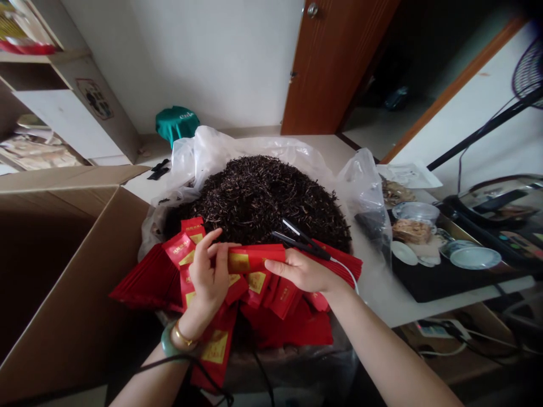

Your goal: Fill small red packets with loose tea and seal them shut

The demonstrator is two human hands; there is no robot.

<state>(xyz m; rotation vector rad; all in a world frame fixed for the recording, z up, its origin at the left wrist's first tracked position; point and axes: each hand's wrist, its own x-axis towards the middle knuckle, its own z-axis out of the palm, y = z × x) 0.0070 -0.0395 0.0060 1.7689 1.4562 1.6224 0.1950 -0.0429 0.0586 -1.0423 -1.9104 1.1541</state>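
Note:
A red packet [257, 255] with a gold label lies sideways between my two hands. My right hand [303, 271] grips its right end, thumb on the near face. At the packet's left end, my left hand [208, 277] has its thumb and bent fingers around the edge, with the index finger raised. Beneath both hands several more red packets [214, 346] are spread out. Behind them rises a heap of dark, twisted dried tea leaves [271, 192] in a clear plastic bag [212, 144]. A black flat-iron-like clamp [303, 240] with a white cord rests open beside my right hand.
An open cardboard box [63, 294] stands close on the left. To the right, a tray [428, 282] carries a lidded bowl [475, 256] and small dishes. A power strip [441, 328] sits below it. A brown door [331, 62] is behind the heap.

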